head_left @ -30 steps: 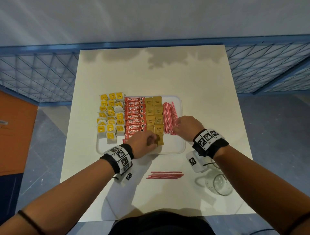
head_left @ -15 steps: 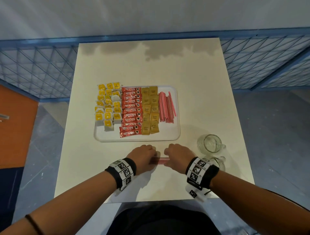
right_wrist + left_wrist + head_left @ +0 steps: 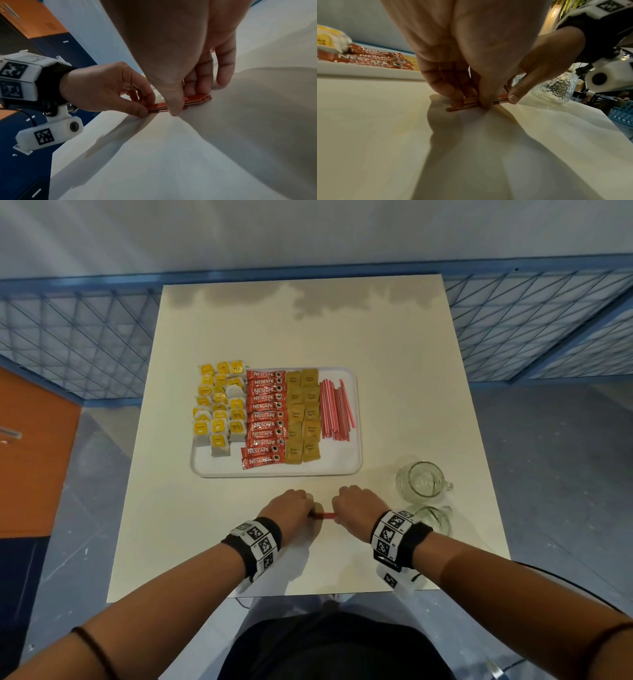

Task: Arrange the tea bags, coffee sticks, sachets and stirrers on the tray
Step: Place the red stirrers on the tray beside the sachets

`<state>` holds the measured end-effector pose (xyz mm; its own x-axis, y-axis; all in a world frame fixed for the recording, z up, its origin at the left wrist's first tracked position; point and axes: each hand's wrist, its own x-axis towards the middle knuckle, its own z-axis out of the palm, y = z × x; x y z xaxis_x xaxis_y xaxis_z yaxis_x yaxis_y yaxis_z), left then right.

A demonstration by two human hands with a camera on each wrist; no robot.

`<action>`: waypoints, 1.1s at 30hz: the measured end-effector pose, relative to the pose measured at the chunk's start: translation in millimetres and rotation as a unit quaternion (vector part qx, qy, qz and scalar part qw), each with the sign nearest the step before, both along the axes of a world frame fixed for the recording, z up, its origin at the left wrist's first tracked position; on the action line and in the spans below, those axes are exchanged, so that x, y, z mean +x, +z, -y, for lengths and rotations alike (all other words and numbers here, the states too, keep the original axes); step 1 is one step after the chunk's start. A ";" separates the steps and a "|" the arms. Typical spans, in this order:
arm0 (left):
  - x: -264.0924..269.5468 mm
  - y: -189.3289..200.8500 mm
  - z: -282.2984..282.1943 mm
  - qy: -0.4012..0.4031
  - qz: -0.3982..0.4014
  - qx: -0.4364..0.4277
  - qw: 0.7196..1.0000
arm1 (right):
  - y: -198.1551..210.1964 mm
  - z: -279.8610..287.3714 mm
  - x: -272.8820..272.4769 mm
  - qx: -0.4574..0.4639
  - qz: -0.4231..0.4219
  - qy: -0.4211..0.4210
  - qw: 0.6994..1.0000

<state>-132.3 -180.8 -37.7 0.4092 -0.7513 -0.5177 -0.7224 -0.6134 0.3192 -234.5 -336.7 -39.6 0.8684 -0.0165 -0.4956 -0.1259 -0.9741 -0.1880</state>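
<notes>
A white tray (image 3: 342,469) holds yellow tea bags (image 3: 219,405), red coffee sticks (image 3: 265,419), brown sugar sachets (image 3: 303,419) and a row of red stirrers (image 3: 335,410). In front of the tray, a small bundle of red stirrers (image 3: 323,514) (image 3: 467,103) (image 3: 195,100) lies on the table. My left hand (image 3: 289,508) (image 3: 471,100) pinches its left end between thumb and fingers. My right hand (image 3: 356,505) (image 3: 181,102) pinches its right end the same way. Both hands hide most of the bundle in the head view.
Two clear glass mugs (image 3: 423,479) (image 3: 433,518) stand on the white table (image 3: 394,354) just right of my right wrist. A blue mesh fence (image 3: 85,337) runs behind the table, and an orange cabinet (image 3: 30,457) is at the left.
Both hands left the tray, came back to the near side of the table and closed on the loose stirrer bundle there. Over the last half second they barely moved.
</notes>
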 end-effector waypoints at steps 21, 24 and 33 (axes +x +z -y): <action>-5.6 10.2 8.4 -0.099 0.038 0.045 0.993 | -4.7 -1.9 3.6 -0.052 0.027 0.092 0.994; -1.0 1.8 5.4 -0.090 0.029 0.033 0.995 | -3.4 4.6 8.8 -0.036 0.017 0.100 0.994; 20.5 22.1 7.2 -0.020 -0.072 0.016 0.997 | 12.9 32.4 27.1 0.161 -0.012 -0.045 0.986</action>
<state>-111.8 -188.0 -15.6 0.2997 -0.7471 -0.5933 -0.6945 -0.5972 0.4013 -207.4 -369.1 -26.7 0.8589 0.0687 -0.5075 -0.2165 -0.8494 -0.4813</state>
